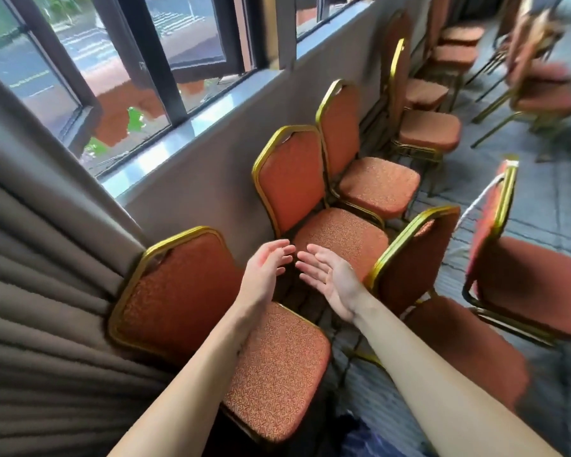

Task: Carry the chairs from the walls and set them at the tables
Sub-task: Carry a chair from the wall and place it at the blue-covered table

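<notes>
A windowed wall (211, 179) backs a row of chairs (314, 199); carpet (541, 199) lies open on the right. Left hand (264, 275) and right hand (330, 278) hover spread, holding nothing, over the gap between the nearest chair (211, 318) and the next.

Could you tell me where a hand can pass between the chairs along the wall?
Free: the gap between the curtain-side chair and the second chair, below the left hand and right hand. Crowded: second and third chair backs overlap.

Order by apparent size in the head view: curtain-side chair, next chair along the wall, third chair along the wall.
1. curtain-side chair
2. second chair
3. third chair
They look like one design, so the gap is likely only nearness to the camera.
</notes>
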Demonstrator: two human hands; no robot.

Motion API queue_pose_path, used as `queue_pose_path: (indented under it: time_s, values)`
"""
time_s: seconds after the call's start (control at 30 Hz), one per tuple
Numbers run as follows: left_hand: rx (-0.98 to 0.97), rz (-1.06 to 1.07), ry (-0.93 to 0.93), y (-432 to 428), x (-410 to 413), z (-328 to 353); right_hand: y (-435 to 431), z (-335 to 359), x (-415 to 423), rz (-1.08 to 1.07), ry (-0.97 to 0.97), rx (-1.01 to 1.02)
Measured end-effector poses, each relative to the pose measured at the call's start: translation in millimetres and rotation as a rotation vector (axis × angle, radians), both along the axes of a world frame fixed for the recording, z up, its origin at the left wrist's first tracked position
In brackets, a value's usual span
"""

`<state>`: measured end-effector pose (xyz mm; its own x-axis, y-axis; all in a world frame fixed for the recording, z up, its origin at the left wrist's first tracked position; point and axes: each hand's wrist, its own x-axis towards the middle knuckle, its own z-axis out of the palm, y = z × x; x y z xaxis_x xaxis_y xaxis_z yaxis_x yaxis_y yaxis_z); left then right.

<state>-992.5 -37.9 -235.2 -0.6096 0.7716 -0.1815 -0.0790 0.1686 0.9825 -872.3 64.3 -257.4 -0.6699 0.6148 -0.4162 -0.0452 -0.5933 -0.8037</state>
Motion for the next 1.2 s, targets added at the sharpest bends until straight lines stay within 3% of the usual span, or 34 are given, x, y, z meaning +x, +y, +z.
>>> queue_pose_path:
  time_s: [0.27, 0.6, 1.0, 1.2]
  values:
    - [0.010, -0.287, 0.091, 99, 57, -7, 63, -5, 73, -0.264, -0.029, -0.037]
    - [-0.117, -0.430, 0.246, 192, 127, -20, 146, -30, 139, -0.343, -0.107, -0.042]
    - [-0.302, -0.577, 0.314, 281, 116, -42, 218, -68, 123, -0.330, -0.256, -0.011]
    - [-0.375, -0.712, 0.304, 333, 98, -62, 257, -102, 99, -0.293, -0.457, -0.011]
